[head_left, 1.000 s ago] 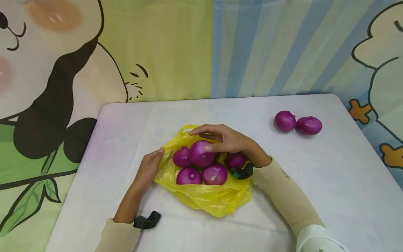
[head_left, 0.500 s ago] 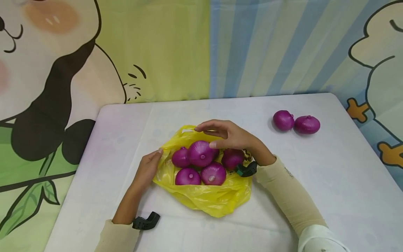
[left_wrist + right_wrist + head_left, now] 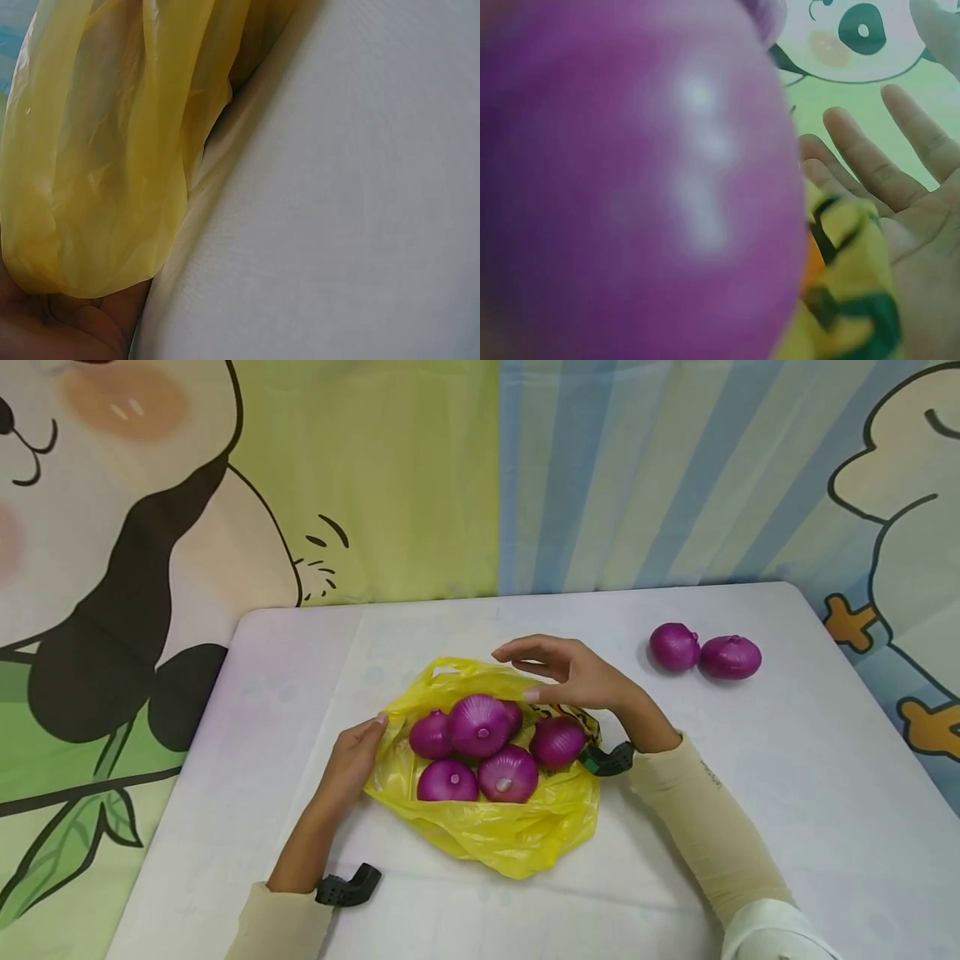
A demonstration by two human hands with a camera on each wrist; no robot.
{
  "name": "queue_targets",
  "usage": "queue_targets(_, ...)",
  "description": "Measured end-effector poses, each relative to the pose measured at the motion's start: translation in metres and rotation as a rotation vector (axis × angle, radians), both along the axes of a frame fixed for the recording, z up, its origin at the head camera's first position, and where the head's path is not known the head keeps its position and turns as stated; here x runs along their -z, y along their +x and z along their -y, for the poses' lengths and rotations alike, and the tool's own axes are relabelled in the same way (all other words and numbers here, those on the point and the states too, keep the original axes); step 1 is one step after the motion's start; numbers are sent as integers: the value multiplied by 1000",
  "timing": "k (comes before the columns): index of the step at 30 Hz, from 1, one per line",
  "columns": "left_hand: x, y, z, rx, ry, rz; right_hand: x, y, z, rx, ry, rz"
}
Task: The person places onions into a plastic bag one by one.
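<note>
A yellow plastic bag (image 3: 487, 831) lies with its mouth spread wide, and several purple onions (image 3: 480, 725) sit inside it. My left hand (image 3: 351, 764) pinches the bag's left edge between thumb and fingers; in the left wrist view, the yellow film (image 3: 112, 187) hangs over that hand (image 3: 67, 326). Over the bag's far right rim hovers my right hand (image 3: 573, 672), its fingers loosely bent and holding nothing. The right wrist view has a blurred onion (image 3: 652, 187) close to the camera, with the spread fingers (image 3: 874, 165) apart from it.
Two more onions, one rounder (image 3: 674, 647) and one flatter (image 3: 731, 657), stand side by side at the table's back right. The white-covered table (image 3: 300, 693) ends at a cartoon-printed backdrop (image 3: 375, 485). Each wrist carries a small black device (image 3: 349, 886).
My right hand has moved right and slightly away from me, off the onions, uncovering the rightmost onion. My left hand stays on the bag's edge.
</note>
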State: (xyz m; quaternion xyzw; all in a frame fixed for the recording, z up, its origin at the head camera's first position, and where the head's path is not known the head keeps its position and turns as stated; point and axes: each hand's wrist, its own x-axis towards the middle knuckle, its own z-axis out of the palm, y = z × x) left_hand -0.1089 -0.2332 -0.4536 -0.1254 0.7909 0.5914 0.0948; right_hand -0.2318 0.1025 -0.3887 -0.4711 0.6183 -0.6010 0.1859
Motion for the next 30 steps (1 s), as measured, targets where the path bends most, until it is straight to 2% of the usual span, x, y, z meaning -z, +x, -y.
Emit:
queue_targets(8, 2, 1, 1, -2, -2, 19, 6, 2, -21, 44, -31, 8)
queue_targets(22, 1, 1, 2, -4, 6, -5, 0, -1, -64, 301, -163, -13)
queue_targets(26, 0, 1, 2, -7, 0, -2, 0, -4, -78, 356, -165, -12)
queue_targets(30, 1, 2, 0, 5, -3, 7, 1, -6, -91, 406, -118, -24)
